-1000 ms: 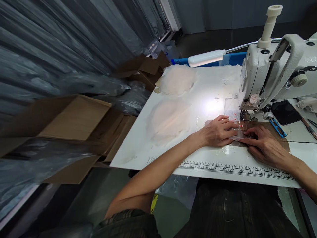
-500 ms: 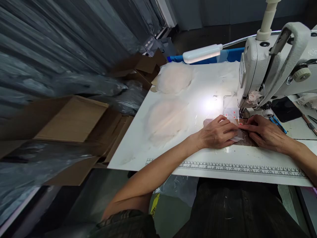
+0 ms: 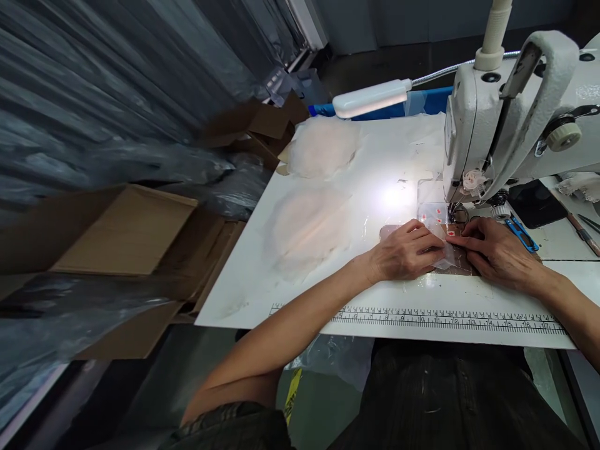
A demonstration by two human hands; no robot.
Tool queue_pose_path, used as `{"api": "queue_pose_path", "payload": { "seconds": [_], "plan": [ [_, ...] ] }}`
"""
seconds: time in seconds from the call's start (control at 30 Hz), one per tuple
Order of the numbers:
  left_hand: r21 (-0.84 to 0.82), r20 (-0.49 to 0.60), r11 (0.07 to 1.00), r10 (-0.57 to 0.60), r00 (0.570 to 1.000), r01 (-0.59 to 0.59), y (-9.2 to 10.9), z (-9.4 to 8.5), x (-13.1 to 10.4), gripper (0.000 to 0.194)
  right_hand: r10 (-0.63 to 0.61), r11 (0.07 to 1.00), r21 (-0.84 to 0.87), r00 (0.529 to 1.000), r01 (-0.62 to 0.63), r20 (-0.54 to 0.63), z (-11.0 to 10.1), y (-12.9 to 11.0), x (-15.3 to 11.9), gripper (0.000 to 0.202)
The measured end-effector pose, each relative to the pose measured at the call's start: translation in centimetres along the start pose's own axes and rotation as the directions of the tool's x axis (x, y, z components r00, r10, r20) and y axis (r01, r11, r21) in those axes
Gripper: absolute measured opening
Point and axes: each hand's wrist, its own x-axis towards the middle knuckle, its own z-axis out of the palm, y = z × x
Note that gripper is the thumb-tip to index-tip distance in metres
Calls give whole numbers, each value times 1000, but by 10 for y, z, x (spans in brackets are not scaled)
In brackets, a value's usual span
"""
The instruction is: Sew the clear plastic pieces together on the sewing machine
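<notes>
A white sewing machine point(image 3: 469, 125) stands at the right, its needle area just beyond my hands. My left hand point(image 3: 410, 251) is closed on a piece of thin, sheer white fabric point(image 3: 445, 257) in front of the presser foot. Close beside it, my right hand point(image 3: 492, 253) has its fingers pressed together at the fabric's right edge, index finger pointing left. Small red marks point(image 3: 450, 234) show near the fingertips. Brownish plate surface lies under the fabric. Two piles of sheer pale pieces, a near one point(image 3: 309, 228) and a far one point(image 3: 323, 147), lie on the white table.
A lit lamp point(image 3: 372, 99) hangs over the table point(image 3: 244, 281). Blue thread snips point(image 3: 522, 234) and a dark phone point(image 3: 537, 203) lie right of the machine head. A printed ruler point(image 3: 438, 319) runs along the front edge. Open cardboard boxes point(image 3: 126, 231) stand at left.
The whole view has shifted slightly, so most things appear a little farther left. Both hands keep nearly the same pose on the fabric by the presser foot.
</notes>
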Motion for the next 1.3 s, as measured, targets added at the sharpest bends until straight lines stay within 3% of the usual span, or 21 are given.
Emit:
{"api": "queue_pose_path", "payload": {
  "seconds": [0.17,0.43,0.63,0.77,0.87,1.3],
  "plan": [
    [-7,-1,1000,-15,1000,15,2,-1,1,11,-3,1000,-21,1000,2,-25,-1,-4,-1,40],
    [-19,128,999,-46,991,49,1,2,-3,16,-20,998,62,1000,20,-10,-17,-9,-5,40],
    [-9,97,999,-41,994,42,2,-1,-2,17,-66,998,15,998,66,12,-12,-9,-8,35],
    [-18,-2,995,-94,996,94,3,-8,0,48,-82,996,-27,996,82,-16,-9,-11,-8,36],
    [-10,-6,984,-176,984,176,1,-9,-2,64,-80,996,-47,996,79,-30,-9,-12,-8,36],
    [-46,37,985,-167,985,169,-2,1,-8,54,-87,995,-56,995,84,-40,-10,-13,-7,33]
  ]
}}
